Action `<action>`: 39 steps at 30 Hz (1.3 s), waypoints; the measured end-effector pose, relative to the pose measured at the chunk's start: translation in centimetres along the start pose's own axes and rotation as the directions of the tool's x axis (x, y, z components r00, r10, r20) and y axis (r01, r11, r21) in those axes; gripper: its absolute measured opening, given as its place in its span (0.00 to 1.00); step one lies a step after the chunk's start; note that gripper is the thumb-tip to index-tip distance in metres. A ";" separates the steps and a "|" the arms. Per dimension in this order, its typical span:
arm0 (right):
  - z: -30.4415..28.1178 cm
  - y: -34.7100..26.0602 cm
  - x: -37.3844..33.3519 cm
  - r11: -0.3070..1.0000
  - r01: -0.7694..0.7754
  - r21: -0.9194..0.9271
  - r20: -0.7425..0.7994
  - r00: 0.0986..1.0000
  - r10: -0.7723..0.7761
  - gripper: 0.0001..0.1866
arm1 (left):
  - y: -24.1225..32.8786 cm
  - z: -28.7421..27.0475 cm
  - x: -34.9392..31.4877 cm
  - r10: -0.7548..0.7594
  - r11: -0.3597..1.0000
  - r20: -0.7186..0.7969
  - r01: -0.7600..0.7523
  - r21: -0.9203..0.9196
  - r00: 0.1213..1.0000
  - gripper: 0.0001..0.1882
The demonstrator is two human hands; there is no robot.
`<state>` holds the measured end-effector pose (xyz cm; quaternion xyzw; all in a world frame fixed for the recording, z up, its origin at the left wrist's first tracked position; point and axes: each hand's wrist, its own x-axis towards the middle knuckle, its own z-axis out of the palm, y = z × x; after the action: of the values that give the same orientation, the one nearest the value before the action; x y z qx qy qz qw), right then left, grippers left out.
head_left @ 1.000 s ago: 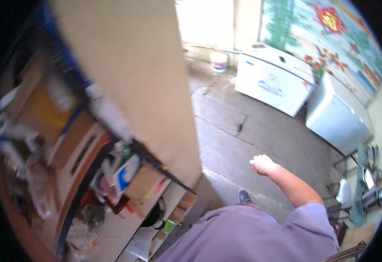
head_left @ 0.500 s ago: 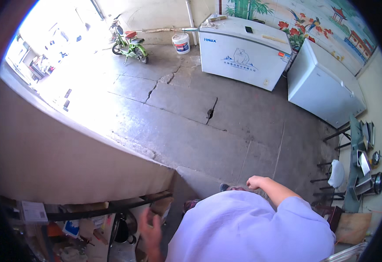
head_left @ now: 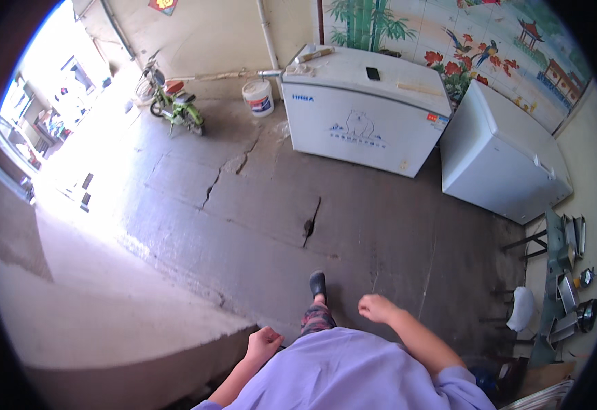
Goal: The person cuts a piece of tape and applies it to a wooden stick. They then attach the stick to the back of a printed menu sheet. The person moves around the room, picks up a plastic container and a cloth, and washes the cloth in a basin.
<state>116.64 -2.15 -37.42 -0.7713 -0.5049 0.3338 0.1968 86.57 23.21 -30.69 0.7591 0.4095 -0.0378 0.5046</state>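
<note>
Partition (head_left: 128, 307): matt beige upper face, brown lower band, blunt corner at its right end. Directions I give take the person's forward as twelve o'clock. The partition lies at nine o'clock from the left hand (head_left: 264, 344), its corner just beside the wrist; I cannot tell whether they touch. The left fingers curl loosely inward; the palm is hidden, so contents cannot be determined. The right hand (head_left: 378, 308) hangs part-curled over the grey floor (head_left: 380, 246), knuckles forward; its contents likewise cannot be determined.

Count from the right hand: two white chest freezers, one at twelve o'clock (head_left: 367, 137), one at one o'clock (head_left: 503, 154), both well apart from it; one white bucket (head_left: 257, 99) at eleven; one green scooter (head_left: 181, 109) between ten and eleven; one dark shoe (head_left: 317, 282) near, at ten.
</note>
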 end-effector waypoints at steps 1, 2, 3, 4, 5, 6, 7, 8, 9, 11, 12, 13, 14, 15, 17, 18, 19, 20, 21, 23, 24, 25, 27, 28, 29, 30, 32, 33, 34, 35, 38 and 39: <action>-0.6 1.6 0.9 0.997 -0.078 0.019 -0.007 0.997 0.078 0.10 | 0.2 -0.4 3.9 0.079 0.995 -0.008 -0.079 0.068 0.997 0.14; -0.8 3.5 1.0 0.985 -0.168 0.041 -0.006 0.986 0.169 0.10 | 1.7 -0.8 8.1 0.090 0.981 0.057 -0.099 0.165 0.994 0.16; -1.0 5.3 1.4 0.945 -0.326 -0.013 0.038 0.944 0.327 0.12 | 3.5 -1.1 12.9 0.094 0.958 0.121 -0.123 0.261 0.988 0.17; -1.1 6.9 0.8 0.871 -0.485 -0.075 0.084 0.867 0.491 0.13 | 5.7 -0.9 17.3 0.084 0.927 0.197 -0.149 0.345 0.977 0.19; -1.4 9.1 0.2 0.824 -0.544 -0.158 0.144 0.813 0.564 0.13 | 8.2 0.0 21.7 0.187 0.936 0.214 -0.240 0.257 0.959 0.20; -1.2 11.3 -0.7 0.768 -0.594 -0.238 0.202 0.744 0.637 0.13 | 11.3 1.0 25.6 0.284 0.931 0.227 -0.324 0.167 0.932 0.22; -1.6 12.8 -0.7 0.739 -0.635 -0.226 0.264 0.690 0.674 0.14 | 15.9 1.1 28.7 0.380 0.887 0.283 -0.434 0.158 0.881 0.20; -2.5 14.4 -0.1 0.710 -0.669 -0.220 0.320 0.638 0.700 0.14 | 20.5 1.1 31.7 0.473 0.831 0.327 -0.538 0.145 0.818 0.19; -3.2 16.4 0.6 0.688 -0.701 -0.187 0.264 0.639 0.722 0.14 | 23.8 1.6 34.9 0.581 0.739 0.379 -0.662 0.125 0.720 0.17; -4.1 19.8 3.0 0.649 -0.753 -0.105 0.168 0.630 0.758 0.15 | 29.8 2.1 40.4 0.709 0.582 0.456 -0.812 0.053 0.538 0.13; -6.0 20.1 5.2 0.648 -0.760 -0.054 0.113 0.640 0.760 0.15 | 32.8 1.9 42.7 0.744 0.531 0.473 -0.847 0.012 0.473 0.12; -9.1 19.8 8.3 0.649 -0.761 -0.002 0.057 0.648 0.759 0.15 | 35.0 1.4 45.0 0.774 0.478 0.486 -0.878 -0.026 0.407 0.11; -12.6 19.6 12.0 0.650 -0.759 0.050 -0.004 0.650 0.760 0.15 | 36.5 1.0 47.5 0.764 0.483 0.517 -0.873 -0.063 0.385 0.11; -15.1 20.2 15.5 0.698 -0.707 0.111 -0.133 0.686 0.716 0.15 | 38.0 0.7 50.1 0.757 0.485 0.546 -0.868 -0.102 0.359 0.10; -20.0 22.1 23.3 0.775 -0.603 0.187 -0.324 0.707 0.628 0.15 | 40.2 -0.8 55.2 0.688 0.516 0.635 -0.852 -0.087 0.351 0.11; -22.6 23.3 27.8 0.803 -0.558 0.210 -0.387 0.707 0.593 0.15 | 39.9 -1.4 58.0 0.665 0.560 0.627 -0.827 -0.058 0.406 0.11; -25.5 24.2 32.7 0.865 -0.472 0.172 -0.452 0.742 0.495 0.15 | 38.7 -2.1 60.6 0.633 0.606 0.616 -0.796 -0.017 0.469 0.12; -29.3 25.1 37.8 0.918 -0.375 0.124 -0.520 0.764 0.383 0.16 | 37.7 -3.2 63.3 0.602 0.644 0.598 -0.764 0.028 0.529 0.13; -33.0 26.4 43.2 0.970 -0.215 0.116 -0.567 0.787 0.242 0.15 | 35.6 -4.1 66.3 0.544 0.709 0.531 -0.694 0.124 0.650 0.12; -41.2 26.1 54.5 0.987 -0.114 0.112 -0.591 0.791 0.158 0.14 | 31.7 -7.9 67.7 0.343 0.834 0.375 -0.463 0.300 0.861 0.14; -45.5 25.9 59.3 0.987 -0.063 0.149 -0.656 0.740 0.146 0.14 | 32.0 -9.9 68.2 0.267 0.865 0.270 -0.354 0.356 0.925 0.15; -48.7 26.8 64.2 0.991 -0.104 0.088 -0.718 0.683 0.136 0.15 | 31.9 -11.7 68.6 0.163 0.899 0.253 -0.249 0.360 0.954 0.15; -54.5 29.3 73.5 0.995 -0.094 -0.046 -0.850 0.526 0.010 0.18 | 33.3 -15.1 69.7 -0.041 0.962 0.205 -0.018 0.274 0.978 0.16; -57.5 29.3 77.5 0.989 -0.143 -0.027 -0.836 0.546 0.056 0.21 | 33.5 -16.8 69.8 -0.162 0.975 0.189 0.127 0.184 0.968 0.16; -60.1 28.9 81.2 0.981 -0.193 -0.012 -0.818 0.567 0.101 0.23 | 31.9 -17.8 70.6 -0.182 0.973 0.162 0.155 0.169 0.970 0.16; -62.1 28.9 84.2 0.969 -0.247 -0.002 -0.815 0.562 0.141 0.26 | 29.7 -18.4 71.7 -0.196 0.973 0.141 0.174 0.152 0.970 0.16; -64.9 29.4 88.9 0.932 -0.362 -0.005 -0.811 0.546 0.208 0.31 | 27.7 -18.7 74.9 -0.201 0.979 0.075 0.196 0.063 0.977 0.17; -65.9 29.8 90.5 0.904 -0.428 -0.011 -0.810 0.533 0.243 0.33 | 27.4 -18.5 76.7 -0.196 0.981 0.035 0.196 -0.003 0.980 0.17; -66.6 30.0 92.2 0.872 -0.489 -0.013 -0.810 0.517 0.278 0.35 | 26.5 -18.9 78.4 -0.195 0.979 -0.009 0.194 -0.064 0.981 0.17; -66.6 29.3 94.4 0.863 -0.505 0.016 -0.790 0.523 0.321 0.35 | 20.7 -18.2 80.5 -0.201 0.980 -0.030 0.201 0.004 0.979 0.17; -65.0 32.0 97.8 0.825 -0.565 0.022 -0.786 0.500 0.363 0.35 | 17.9 -22.3 89.2 -0.170 0.985 0.093 0.166 0.051 0.981 0.16; -64.3 31.3 98.7 0.842 -0.539 0.019 -0.819 0.475 0.323 0.29 | 22.1 -25.1 92.1 -0.170 0.985 0.147 0.169 0.023 0.974 0.16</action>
<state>209.21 76.92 -43.71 -0.9563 -0.1866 -0.0712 0.2136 153.13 93.55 -45.56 0.7191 0.4339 -0.1390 0.5247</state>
